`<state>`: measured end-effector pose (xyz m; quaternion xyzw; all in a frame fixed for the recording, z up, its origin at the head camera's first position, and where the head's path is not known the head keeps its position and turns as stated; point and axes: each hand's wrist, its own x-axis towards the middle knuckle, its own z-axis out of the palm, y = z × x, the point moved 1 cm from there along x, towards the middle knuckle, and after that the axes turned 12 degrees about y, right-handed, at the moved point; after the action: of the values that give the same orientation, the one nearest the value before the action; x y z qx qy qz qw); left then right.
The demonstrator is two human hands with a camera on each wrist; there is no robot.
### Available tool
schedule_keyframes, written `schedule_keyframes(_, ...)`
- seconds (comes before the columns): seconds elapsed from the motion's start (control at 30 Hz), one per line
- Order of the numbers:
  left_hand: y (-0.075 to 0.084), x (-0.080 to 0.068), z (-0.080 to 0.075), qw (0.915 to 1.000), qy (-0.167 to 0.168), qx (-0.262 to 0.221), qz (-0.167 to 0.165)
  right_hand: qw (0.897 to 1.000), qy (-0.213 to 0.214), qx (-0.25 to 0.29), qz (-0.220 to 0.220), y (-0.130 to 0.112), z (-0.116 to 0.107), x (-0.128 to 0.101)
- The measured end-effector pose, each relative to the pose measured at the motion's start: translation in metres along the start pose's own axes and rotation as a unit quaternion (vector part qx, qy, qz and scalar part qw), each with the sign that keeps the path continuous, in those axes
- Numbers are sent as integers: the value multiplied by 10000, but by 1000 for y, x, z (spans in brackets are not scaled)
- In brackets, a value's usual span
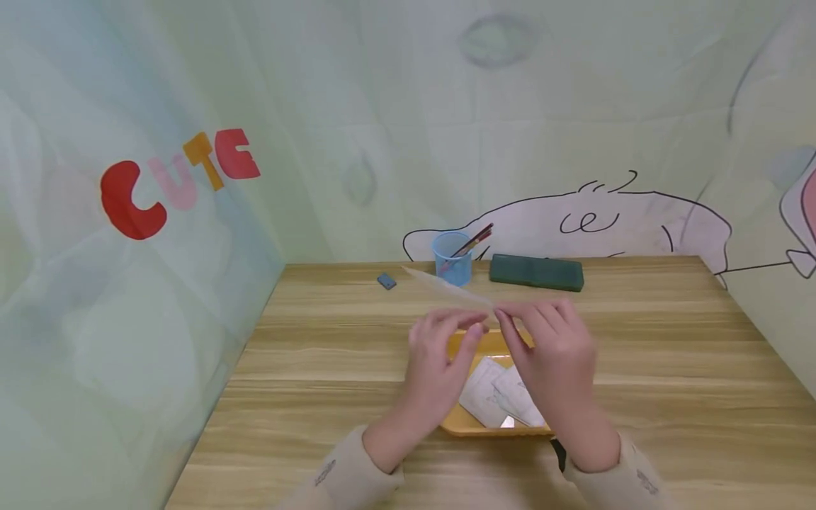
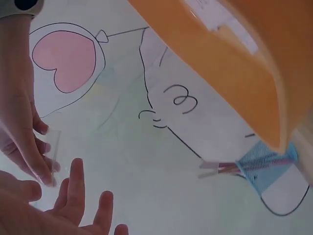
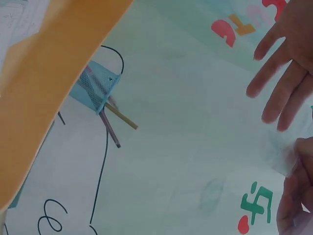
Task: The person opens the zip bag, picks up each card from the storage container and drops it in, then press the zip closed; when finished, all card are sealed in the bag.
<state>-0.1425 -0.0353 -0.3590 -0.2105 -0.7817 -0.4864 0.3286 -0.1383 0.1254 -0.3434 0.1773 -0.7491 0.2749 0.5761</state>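
- Right grip (image 1: 553,350) pinching clear sheet (image 1: 449,289), mid-frame, above tray (image 1: 472,431) in head view
- Left grip (image 1: 438,358) loose, empty
- Step: likely sheet handling
- Next: probably needs light left pinch

Pale green backdrop (image 1: 357,85), colourful CUTE lettering (image 1: 185,198) left; wood-grain table (image 1: 331,347) below.

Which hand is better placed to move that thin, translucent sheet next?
Probably the right hand: it pinches the thin, translucent sheet, whereas the left hand is open close by, holding nothing.
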Motion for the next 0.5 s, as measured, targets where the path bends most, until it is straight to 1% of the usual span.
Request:
schedule_keyframes(0.07, 0, -2, 3, 9976, -223, -340, -566, 9998, 106, -63, -156, -3, 2, -4)
schedule_keyframes(0.1, 0, -3, 5, 9959, -264, -445, -747, 9997, 116, -70, -189, -5, 3, -6)
schedule_keyframes(0.13, 0, -3, 5, 9942, -274, -522, -903, 9997, 128, -47, -200, -6, 4, -7)
schedule_keyframes(0.2, -1, -3, 6, 9919, -219, -657, -1065, 9996, 176, 30, -207, -8, 5, -9)
schedule_keyframes(0.27, -4, -3, 6, 9913, -115, -745, -1077, 9997, 156, 106, -144, -9, 6, -11)
schedule_keyframes(0.33, -6, -2, 5, 9922, -7, -777, -974, 9998, 80, 202, -33, -10, 6, -12)
schedule_keyframes(0.4, -8, -1, 4, 9950, 63, -686, -729, 9996, -1, 271, 44, -11, 6, -12)
schedule_keyframes(0.5, -11, 0, 3, 9986, 100, -425, -284, 9991, -218, 329, 146, -11, 6, -15)
